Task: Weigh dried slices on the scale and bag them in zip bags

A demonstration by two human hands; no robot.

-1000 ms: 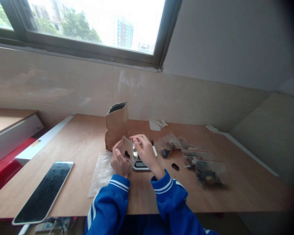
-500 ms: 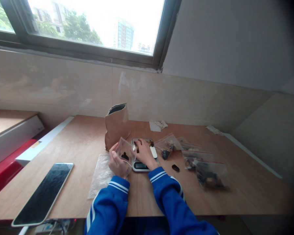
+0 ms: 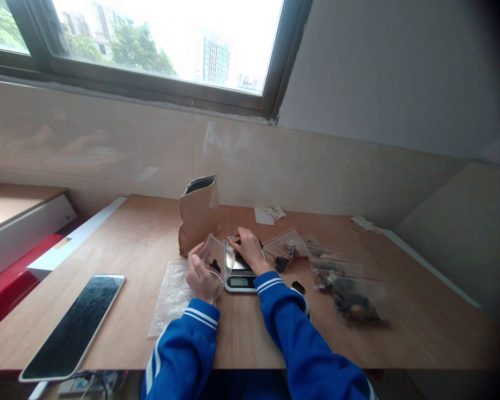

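My left hand (image 3: 201, 279) is wrapped round a clear zip bag (image 3: 216, 249), its mouth tilted toward the scale. A few dark pieces (image 3: 214, 266) lie inside that bag. Over the plate of a small digital scale (image 3: 240, 281), my right hand (image 3: 250, 250) pinches a small brownish piece (image 3: 237, 239). Part of the plate is hidden beneath this hand, along with most of whatever rests there. A single dark piece (image 3: 299, 287) lies on the wood to the right of the scale.
Several filled zip bags (image 3: 358, 300) lie on the right. Behind my left hand stands an open brown paper bag (image 3: 199, 214). Clear plastic wrap (image 3: 169, 300) lies beside my left forearm, with a phone (image 3: 77, 328) farther left. Crumpled tissue (image 3: 274, 212) sits near the wall (image 3: 316, 172).
My right hand has drawn its fingers together and now pinches a brownish piece above the plate. More of the scale shows. The left hand with the bag has barely moved.
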